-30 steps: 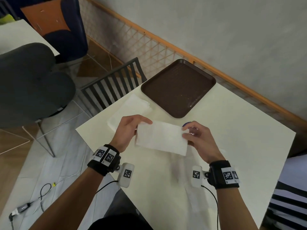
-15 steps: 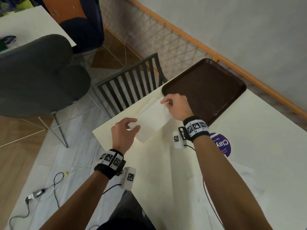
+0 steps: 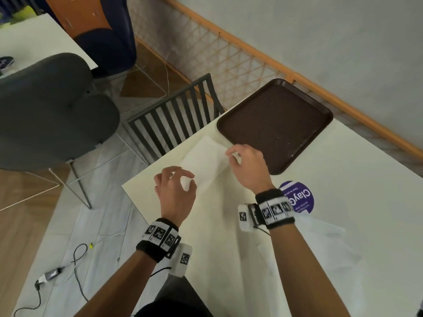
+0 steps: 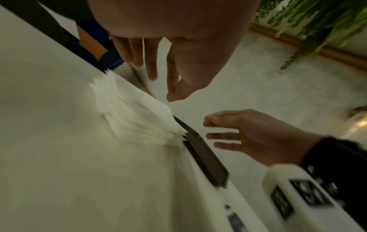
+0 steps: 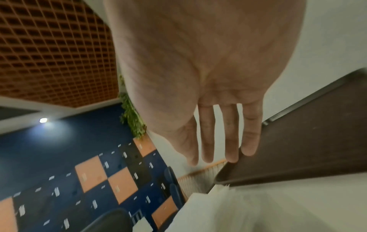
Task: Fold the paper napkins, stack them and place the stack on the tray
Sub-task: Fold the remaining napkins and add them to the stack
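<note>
Two hands are held loosely spread above the folded napkins (image 3: 207, 160) lying on the bench (image 3: 343, 202), nothing gripped: left hand (image 3: 175, 191) at 7 o'clock of them, right hand (image 3: 248, 165) at 3 o'clock, beside the tray (image 3: 274, 124).

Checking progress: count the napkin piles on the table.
2: the folded stack beside the tray, at its near-left edge, and loose unfolded napkins by the right forearm. Sheets within each cannot be counted.
</note>
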`<state>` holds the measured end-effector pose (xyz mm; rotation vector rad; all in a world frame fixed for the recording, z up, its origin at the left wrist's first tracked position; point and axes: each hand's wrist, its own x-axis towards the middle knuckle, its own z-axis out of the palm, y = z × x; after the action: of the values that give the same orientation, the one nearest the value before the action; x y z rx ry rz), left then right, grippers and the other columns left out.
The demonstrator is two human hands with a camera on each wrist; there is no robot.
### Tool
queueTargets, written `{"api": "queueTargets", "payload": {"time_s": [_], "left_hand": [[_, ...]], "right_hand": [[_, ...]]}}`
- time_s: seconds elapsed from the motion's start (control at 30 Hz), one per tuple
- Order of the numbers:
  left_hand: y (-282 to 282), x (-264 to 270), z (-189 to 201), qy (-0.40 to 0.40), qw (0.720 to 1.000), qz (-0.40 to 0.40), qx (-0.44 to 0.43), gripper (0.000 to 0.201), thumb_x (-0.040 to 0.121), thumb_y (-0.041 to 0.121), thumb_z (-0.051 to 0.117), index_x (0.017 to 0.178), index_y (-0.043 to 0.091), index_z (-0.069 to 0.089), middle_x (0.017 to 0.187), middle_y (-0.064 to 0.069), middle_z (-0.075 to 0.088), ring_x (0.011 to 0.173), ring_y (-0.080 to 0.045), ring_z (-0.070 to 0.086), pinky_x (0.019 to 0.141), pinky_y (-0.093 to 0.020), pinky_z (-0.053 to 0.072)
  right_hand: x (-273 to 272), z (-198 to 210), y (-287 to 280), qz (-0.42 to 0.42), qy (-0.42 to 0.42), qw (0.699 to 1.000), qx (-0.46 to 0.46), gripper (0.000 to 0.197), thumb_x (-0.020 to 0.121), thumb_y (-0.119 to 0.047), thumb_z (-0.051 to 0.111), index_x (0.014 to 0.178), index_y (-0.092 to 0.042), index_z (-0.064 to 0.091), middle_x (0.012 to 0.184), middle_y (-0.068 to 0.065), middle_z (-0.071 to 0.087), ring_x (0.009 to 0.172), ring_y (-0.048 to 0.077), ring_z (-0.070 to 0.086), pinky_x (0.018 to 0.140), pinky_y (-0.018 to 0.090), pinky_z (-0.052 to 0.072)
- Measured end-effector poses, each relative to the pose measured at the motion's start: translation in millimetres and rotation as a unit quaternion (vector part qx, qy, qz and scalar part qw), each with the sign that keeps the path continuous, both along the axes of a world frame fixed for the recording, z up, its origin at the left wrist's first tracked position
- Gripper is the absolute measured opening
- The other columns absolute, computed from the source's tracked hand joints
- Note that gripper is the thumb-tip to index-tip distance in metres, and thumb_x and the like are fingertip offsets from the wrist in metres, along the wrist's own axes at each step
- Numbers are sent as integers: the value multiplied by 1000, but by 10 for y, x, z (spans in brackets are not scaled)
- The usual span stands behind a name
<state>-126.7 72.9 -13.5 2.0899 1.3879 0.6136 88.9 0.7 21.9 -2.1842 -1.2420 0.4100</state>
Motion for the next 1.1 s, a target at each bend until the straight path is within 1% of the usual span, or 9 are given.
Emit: {"api": "queueTargets", "payload": {"time_s": [0.23, 0.4, 0.53, 0.63, 0.7, 0.83, 0.93, 1.0, 1.1], "left_hand": [[-979, 289, 33, -72, 980, -146, -114, 17, 92, 10, 74, 94, 26, 71, 89, 17, 73, 82, -3, 68, 77, -25, 56], [-1580, 555, -163, -51, 960, -229, -154, 10, 91, 17, 75, 94, 26, 71, 82, 13, 73, 74, -5, 69, 76, -35, 60], [-1954, 824, -268, 47, 934, -320, -150, 34, 93, 42, 75, 120, 24, 69, 112, 9, 68, 102, -13, 62, 95, -39, 54], [-2143, 1017, -311, 183, 900, -389, -72, 70, 86, 58, 76, 143, 25, 52, 135, 2, 51, 125, -24, 44, 105, -44, 42], [-2189, 1095, -312, 205, 893, -396, -58, 65, 86, 54, 78, 139, 26, 52, 134, 2, 52, 127, -25, 46, 104, -44, 39], [-2143, 1110, -277, 155, 917, -367, -32, 29, 92, 41, 77, 116, 26, 67, 122, 4, 47, 118, -22, 47, 95, -37, 38], [-2003, 1073, -218, 74, 931, -353, -57, 18, 92, 38, 80, 104, 26, 73, 113, 9, 42, 106, -14, 44, 92, -33, 40], [-1879, 1076, -65, -9, 927, -360, -104, 15, 94, 33, 80, 100, 22, 70, 106, 6, 58, 97, -14, 56, 92, -38, 51], [-1693, 1123, 311, -76, 928, -338, -139, 20, 103, 43, 67, 104, 25, 58, 75, 2, 66, 65, -14, 62, 64, -33, 55]], "right_hand": [[122, -6, -1712, -119, 68, 991, 8, 10, 100, -16, 76, 104, -24, 80, 94, -20, 76, 81, -4, 72, 76, 5, 48], [556, -295, -2782, -202, 54, 968, -138, 27, 90, -33, 87, 113, -35, 72, 112, -12, 76, 98, 15, 74, 92, 40, 60], [640, -453, -3114, -186, 49, 949, -251, 65, 76, -55, 93, 131, -40, 61, 125, -11, 59, 118, 21, 52, 103, 45, 47], [592, -514, -3124, -153, 16, 949, -275, 52, 82, -51, 87, 125, -43, 59, 117, -13, 65, 119, 24, 51, 94, 42, 35], [550, -522, -3135, -154, 22, 957, -244, 37, 86, -46, 85, 113, -41, 60, 102, -15, 67, 109, 23, 56, 89, 41, 35], [508, -503, -3215, -183, 73, 970, -142, 25, 88, -39, 86, 88, -35, 61, 80, -12, 69, 84, 18, 65, 83, 40, 53], [487, -382, -3239, -180, 118, 975, -46, 28, 91, -28, 87, 82, -22, 60, 85, -5, 73, 88, 8, 71, 77, 25, 51], [492, -195, -3228, -173, 163, 971, -11, 30, 93, -23, 85, 86, -18, 57, 79, -5, 73, 76, -2, 68, 68, 15, 46], [562, 56, -3147, -160, 182, 970, 12, 31, 88, -23, 90, 100, -28, 62, 79, -11, 77, 68, 9, 66, 66, 20, 49]]}}
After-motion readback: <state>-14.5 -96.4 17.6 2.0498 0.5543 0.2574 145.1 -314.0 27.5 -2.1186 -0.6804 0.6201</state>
